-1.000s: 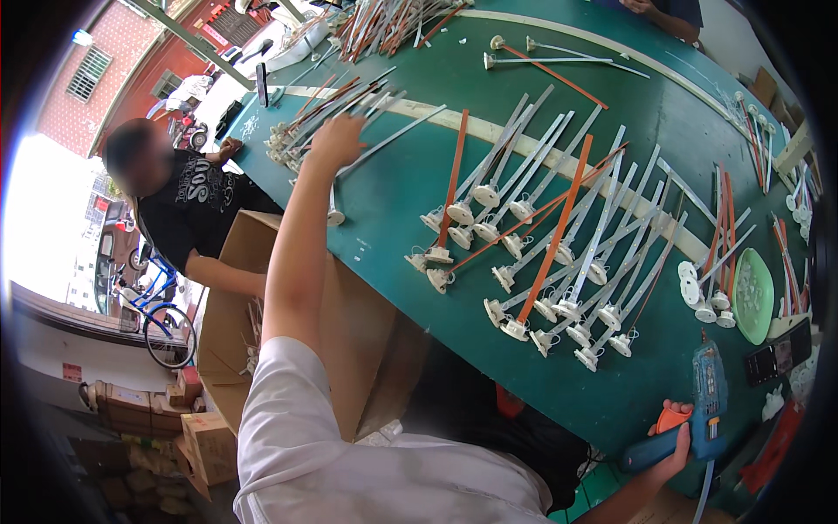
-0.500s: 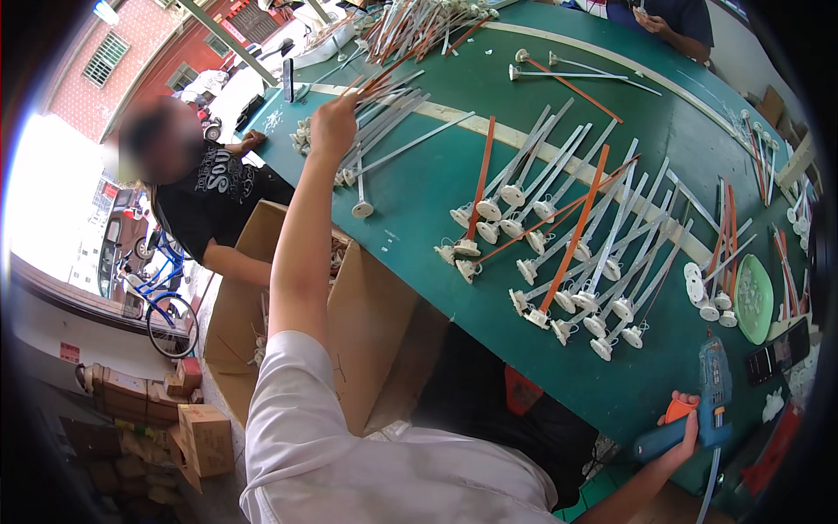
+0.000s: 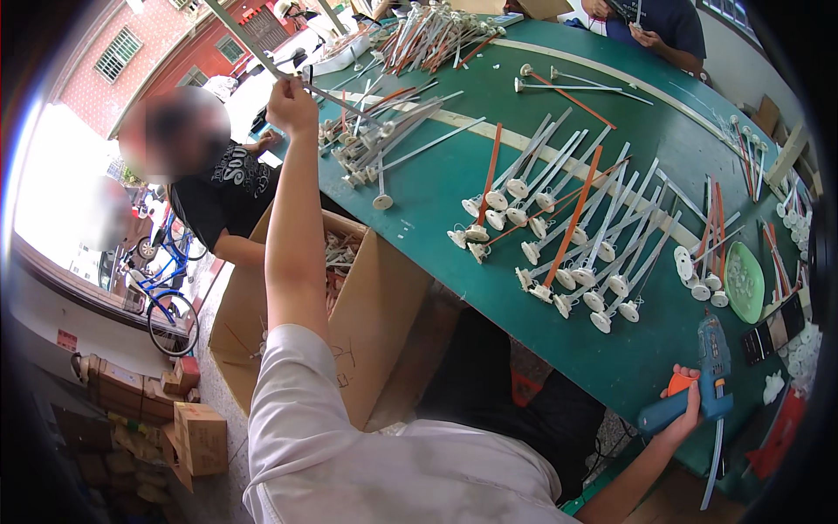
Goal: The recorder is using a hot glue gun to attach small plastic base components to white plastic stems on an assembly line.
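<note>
Starting nearest, a blue glue gun [image 3: 698,384] is clasped in the right hand [image 3: 683,403] at the near edge of the green counter [image 3: 436,188]. Beyond it, rows of white rods with disc feet [image 3: 576,253] are laid out mid-counter, orange sticks among them. A cardboard box [image 3: 367,297] stands against the left edge. Farthest out, the left hand [image 3: 292,105] is raised over the far left corner, fingers closed on a thin pale rod [image 3: 249,48]. The rod is judged light, stiff and smooth, liable to swing; it is best gripped near mid-length.
</note>
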`<state>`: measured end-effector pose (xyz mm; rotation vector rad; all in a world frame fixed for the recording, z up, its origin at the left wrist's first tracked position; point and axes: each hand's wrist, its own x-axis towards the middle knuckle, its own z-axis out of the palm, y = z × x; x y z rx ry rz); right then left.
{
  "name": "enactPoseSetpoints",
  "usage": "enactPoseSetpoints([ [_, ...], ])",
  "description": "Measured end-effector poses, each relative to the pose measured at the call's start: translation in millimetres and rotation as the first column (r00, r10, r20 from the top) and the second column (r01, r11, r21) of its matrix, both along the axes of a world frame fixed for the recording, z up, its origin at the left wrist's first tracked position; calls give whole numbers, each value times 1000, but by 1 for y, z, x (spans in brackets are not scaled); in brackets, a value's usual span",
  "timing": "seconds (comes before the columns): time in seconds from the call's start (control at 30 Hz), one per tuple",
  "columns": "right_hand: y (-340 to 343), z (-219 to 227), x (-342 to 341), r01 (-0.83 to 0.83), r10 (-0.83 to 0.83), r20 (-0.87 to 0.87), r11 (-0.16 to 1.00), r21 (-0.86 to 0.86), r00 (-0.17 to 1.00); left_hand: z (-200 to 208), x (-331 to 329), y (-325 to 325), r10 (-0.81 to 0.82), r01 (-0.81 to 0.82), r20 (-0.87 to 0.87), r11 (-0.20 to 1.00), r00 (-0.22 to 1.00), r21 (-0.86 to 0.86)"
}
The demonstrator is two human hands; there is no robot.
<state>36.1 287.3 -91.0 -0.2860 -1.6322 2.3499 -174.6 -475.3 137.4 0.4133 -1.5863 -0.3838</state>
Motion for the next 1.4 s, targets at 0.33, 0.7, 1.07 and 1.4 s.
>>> enactPoseSetpoints([
  [0.33,-19,22,1,90,-89,32,995,-29,995,38,97,223,-796,782,85,604,599,154],
  [0.7,-105,16,112,-381,411,-229,910,167,882,-60,201,407,-929,925,28,370,369,87],
  [1.07,-131,15,118,-295,458,-150,756,585,876,-132,227,424,-839,800,421,497,344,336],
  [1.4,-146,22,99,-322,408,-118,840,438,905,-136,211,414,-828,757,411,535,382,375],
])
